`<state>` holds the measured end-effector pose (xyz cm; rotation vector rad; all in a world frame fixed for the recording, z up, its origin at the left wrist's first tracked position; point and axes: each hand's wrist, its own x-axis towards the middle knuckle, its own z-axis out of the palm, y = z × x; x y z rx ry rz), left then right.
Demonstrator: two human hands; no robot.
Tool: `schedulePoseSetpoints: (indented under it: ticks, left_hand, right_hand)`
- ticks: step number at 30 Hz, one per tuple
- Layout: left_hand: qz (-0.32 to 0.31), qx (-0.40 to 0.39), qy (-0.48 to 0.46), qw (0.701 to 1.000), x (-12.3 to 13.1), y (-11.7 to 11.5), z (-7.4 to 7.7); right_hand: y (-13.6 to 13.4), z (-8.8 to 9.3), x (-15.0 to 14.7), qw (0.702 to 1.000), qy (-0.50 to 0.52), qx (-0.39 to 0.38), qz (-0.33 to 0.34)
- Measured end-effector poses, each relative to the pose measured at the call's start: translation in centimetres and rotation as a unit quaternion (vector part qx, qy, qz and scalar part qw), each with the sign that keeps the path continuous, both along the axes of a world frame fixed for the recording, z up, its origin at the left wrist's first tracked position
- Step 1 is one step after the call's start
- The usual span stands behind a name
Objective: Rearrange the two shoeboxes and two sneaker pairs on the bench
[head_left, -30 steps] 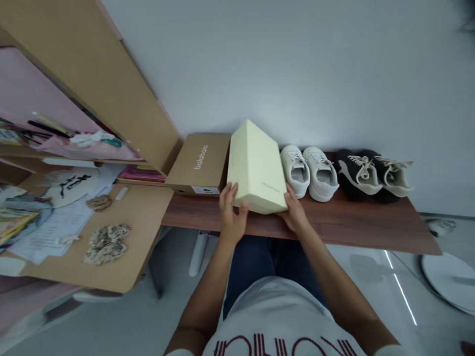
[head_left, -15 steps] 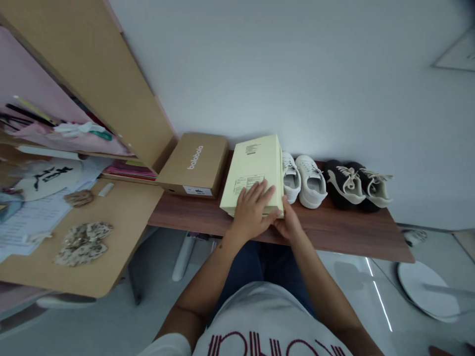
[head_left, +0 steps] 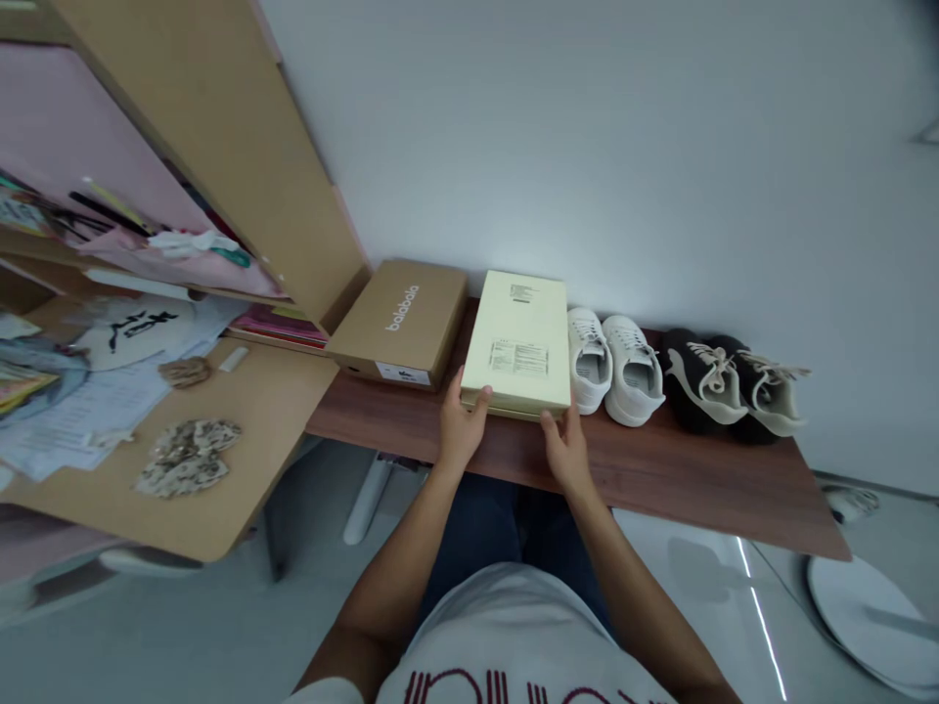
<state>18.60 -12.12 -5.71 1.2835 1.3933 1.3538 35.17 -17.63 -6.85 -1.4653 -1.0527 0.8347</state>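
Observation:
A pale yellow shoe box (head_left: 519, 342) lies flat on the dark wooden bench (head_left: 660, 474), its printed labels facing up. My left hand (head_left: 461, 425) grips the box's near left corner, thumb on the edge. My right hand (head_left: 563, 445) holds the near right corner with fingers curled under the front edge. A brown cardboard shoe box (head_left: 400, 321) sits just left of it. White sneakers (head_left: 614, 357) stand directly right of the yellow box, and dark sneakers with cream laces (head_left: 734, 381) stand further right.
A light wooden desk (head_left: 242, 460) on the left carries papers (head_left: 88, 401) and patterned fabric pieces (head_left: 187, 455). Slanted shelves (head_left: 205, 147) above it hold pens and books. A white wall rises behind the bench. A round white base (head_left: 872, 606) rests on the floor at right.
The yellow box was tilted up on its side, then turned over and laid flat with labels up. My left hand moved from on top of it to its near left corner.

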Motion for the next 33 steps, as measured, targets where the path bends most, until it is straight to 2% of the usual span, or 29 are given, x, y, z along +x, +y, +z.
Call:
schedulePoseSetpoints:
  ticks: [5, 12, 17, 21, 23, 25, 27, 29, 30, 31, 32, 33]
  left_hand:
    - [-0.023, 0.005, -0.009, 1.000, -0.1, -0.2, -0.4]
    - [-0.057, 0.006, 0.006, 0.998, -1.0, 0.3, 0.2]
    - [-0.074, 0.014, 0.008, 0.997, -0.3, 0.8, -0.2]
    - [-0.070, 0.053, 0.012, 0.996, -0.7, -0.7, -0.1]
    - [-0.052, 0.110, 0.031, 0.992, -2.9, -1.4, 0.2]
    - [0.025, 0.165, 0.054, 0.984, -6.7, -0.8, 0.4]
    - [0.181, 0.159, 0.070, 0.968, -11.2, 1.5, 0.2]
    - [0.299, 0.048, 0.092, 0.948, -15.4, 4.8, -0.4]
    - [0.312, -0.036, 0.110, 0.943, -17.0, 6.4, -0.8]
    - [0.287, -0.108, 0.132, 0.943, -18.4, 7.7, -1.2]
    - [0.256, -0.146, 0.155, 0.943, -19.4, 8.7, -1.5]
    - [0.217, -0.153, 0.174, 0.948, -20.0, 9.3, -1.7]
  right_hand:
    - [-0.9, -0.2, -0.4, 0.999, 0.042, 0.015, -0.010]
    - [-1.7, 1.0, -1.7, 0.998, 0.055, 0.017, -0.009]
    - [-2.2, 0.6, -0.9, 0.998, -0.039, 0.010, -0.048]
    - [-3.1, 0.7, 1.0, 0.978, -0.200, -0.011, -0.052]
    - [-3.7, 2.0, 0.8, 0.953, -0.290, 0.031, -0.083]
    - [-3.8, 4.0, -0.8, 0.939, -0.318, 0.094, -0.092]
    - [-2.4, 5.9, -4.0, 0.954, -0.264, 0.137, -0.030]
    - [0.4, 6.9, -8.0, 0.974, -0.157, 0.127, 0.100]
    - [2.3, 6.9, -10.1, 0.977, -0.110, 0.088, 0.161]
    - [4.2, 6.6, -12.1, 0.980, -0.077, 0.044, 0.177]
    - [6.1, 6.1, -13.9, 0.984, -0.057, -0.002, 0.170]
    - [7.8, 5.5, -15.3, 0.987, -0.035, -0.046, 0.150]
